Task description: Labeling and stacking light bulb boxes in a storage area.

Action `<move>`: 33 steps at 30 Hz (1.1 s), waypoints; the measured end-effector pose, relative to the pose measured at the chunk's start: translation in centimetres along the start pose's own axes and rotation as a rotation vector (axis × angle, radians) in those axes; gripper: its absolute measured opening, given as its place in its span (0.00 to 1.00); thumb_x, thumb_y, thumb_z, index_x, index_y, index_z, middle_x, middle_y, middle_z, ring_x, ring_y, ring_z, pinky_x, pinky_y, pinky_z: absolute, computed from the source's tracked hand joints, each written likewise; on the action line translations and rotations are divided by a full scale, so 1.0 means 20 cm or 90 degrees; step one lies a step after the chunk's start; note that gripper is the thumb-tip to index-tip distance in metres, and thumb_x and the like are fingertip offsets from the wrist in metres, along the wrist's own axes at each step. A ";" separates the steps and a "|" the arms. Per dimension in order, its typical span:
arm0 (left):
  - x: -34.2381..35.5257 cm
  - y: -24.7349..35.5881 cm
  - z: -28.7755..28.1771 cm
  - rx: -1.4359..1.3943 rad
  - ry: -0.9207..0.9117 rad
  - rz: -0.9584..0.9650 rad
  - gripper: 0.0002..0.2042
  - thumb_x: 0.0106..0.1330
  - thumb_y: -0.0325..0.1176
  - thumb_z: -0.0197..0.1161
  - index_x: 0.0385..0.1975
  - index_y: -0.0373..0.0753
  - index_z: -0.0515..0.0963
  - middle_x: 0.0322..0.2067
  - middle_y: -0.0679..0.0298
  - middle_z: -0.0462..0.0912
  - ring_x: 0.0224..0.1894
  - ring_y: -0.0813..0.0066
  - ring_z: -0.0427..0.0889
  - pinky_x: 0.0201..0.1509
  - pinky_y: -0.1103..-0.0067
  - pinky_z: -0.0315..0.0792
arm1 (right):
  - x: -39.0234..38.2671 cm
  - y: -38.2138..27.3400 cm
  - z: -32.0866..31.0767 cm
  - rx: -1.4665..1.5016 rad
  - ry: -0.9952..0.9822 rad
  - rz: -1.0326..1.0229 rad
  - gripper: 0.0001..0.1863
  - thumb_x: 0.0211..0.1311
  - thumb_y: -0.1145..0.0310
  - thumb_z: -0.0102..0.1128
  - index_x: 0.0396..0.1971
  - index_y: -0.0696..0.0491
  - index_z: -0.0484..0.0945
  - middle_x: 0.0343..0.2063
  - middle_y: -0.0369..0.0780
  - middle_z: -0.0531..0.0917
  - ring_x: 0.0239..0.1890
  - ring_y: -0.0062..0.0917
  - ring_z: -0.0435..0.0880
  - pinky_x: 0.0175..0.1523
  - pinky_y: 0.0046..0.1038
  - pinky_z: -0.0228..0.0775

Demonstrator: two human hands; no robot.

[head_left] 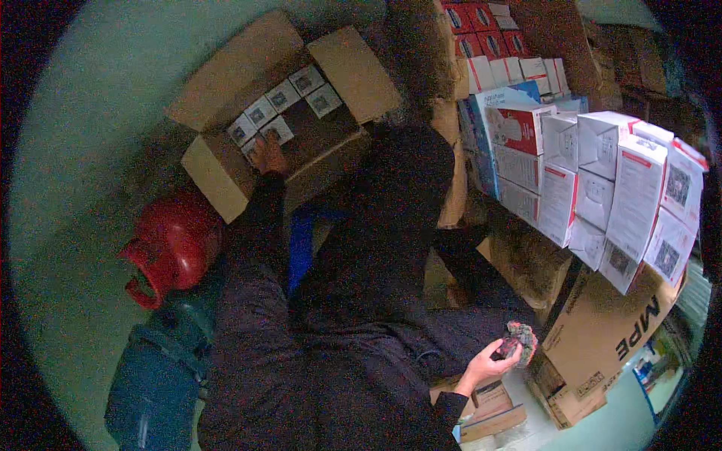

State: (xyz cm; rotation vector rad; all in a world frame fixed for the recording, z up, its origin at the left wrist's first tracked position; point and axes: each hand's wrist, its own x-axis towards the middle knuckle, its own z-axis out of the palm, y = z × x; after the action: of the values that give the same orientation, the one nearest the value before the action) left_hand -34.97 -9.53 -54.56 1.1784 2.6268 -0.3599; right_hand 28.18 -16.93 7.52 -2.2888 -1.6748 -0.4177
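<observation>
At the upper left, my left hand (pixel 269 155) reaches into an open cardboard carton (pixel 320 167). Its fingers look stretched out and touch the small white boxes there, near one white box (pixel 277 131) with a dark square print. I cannot make out whether they grip one. Several more such boxes stand in a row along the carton's far side, and another white box (pixel 323 101) is by its right wall. Low on the right, over my leg, my right hand (pixel 487 365) is closed around a crumpled grey cloth (pixel 520 343) with reddish edges.
A red gas cylinder (pixel 183 239) and a dark teal container (pixel 156 383) stand at left. Stacked white-and-red boxes (pixel 602 173) lean at right, above a large brown carton (pixel 602 331). Red boxes (pixel 481 28) sit farther back. Something blue (pixel 301 248) is beside my left arm.
</observation>
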 end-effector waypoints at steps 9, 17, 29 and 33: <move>0.06 0.15 -0.10 -0.074 -0.013 -0.020 0.36 0.80 0.57 0.53 0.81 0.45 0.56 0.76 0.47 0.62 0.72 0.48 0.70 0.69 0.52 0.73 | 0.08 -0.12 0.00 -0.073 -0.033 -0.039 0.25 0.67 0.71 0.68 0.63 0.57 0.75 0.53 0.50 0.85 0.49 0.46 0.85 0.54 0.43 0.77; 0.12 0.14 -0.15 -0.081 -0.002 -0.008 0.38 0.79 0.58 0.55 0.80 0.43 0.56 0.75 0.46 0.62 0.72 0.48 0.69 0.71 0.52 0.70 | 0.07 -0.15 0.01 -0.065 -0.045 -0.036 0.25 0.66 0.72 0.71 0.61 0.59 0.75 0.51 0.51 0.84 0.47 0.46 0.85 0.53 0.42 0.78; 0.07 0.25 -0.34 -0.118 0.004 0.031 0.41 0.77 0.59 0.58 0.80 0.39 0.55 0.75 0.44 0.62 0.72 0.48 0.69 0.74 0.53 0.67 | 0.06 -0.13 0.03 0.027 -0.049 -0.055 0.25 0.63 0.74 0.69 0.61 0.57 0.76 0.51 0.50 0.83 0.51 0.46 0.82 0.56 0.42 0.74; 0.09 0.31 -0.51 -0.163 0.008 0.052 0.42 0.77 0.59 0.59 0.80 0.37 0.55 0.75 0.44 0.62 0.72 0.48 0.69 0.75 0.53 0.65 | 0.08 -0.16 0.02 0.085 -0.020 -0.060 0.23 0.60 0.76 0.71 0.55 0.57 0.78 0.46 0.50 0.85 0.46 0.48 0.84 0.53 0.44 0.77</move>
State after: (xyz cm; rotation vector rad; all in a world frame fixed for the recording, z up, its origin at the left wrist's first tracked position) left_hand -32.52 -1.10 -46.38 1.1994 2.5315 0.0009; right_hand 25.60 -14.45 7.84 -2.1386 -1.7751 -0.2819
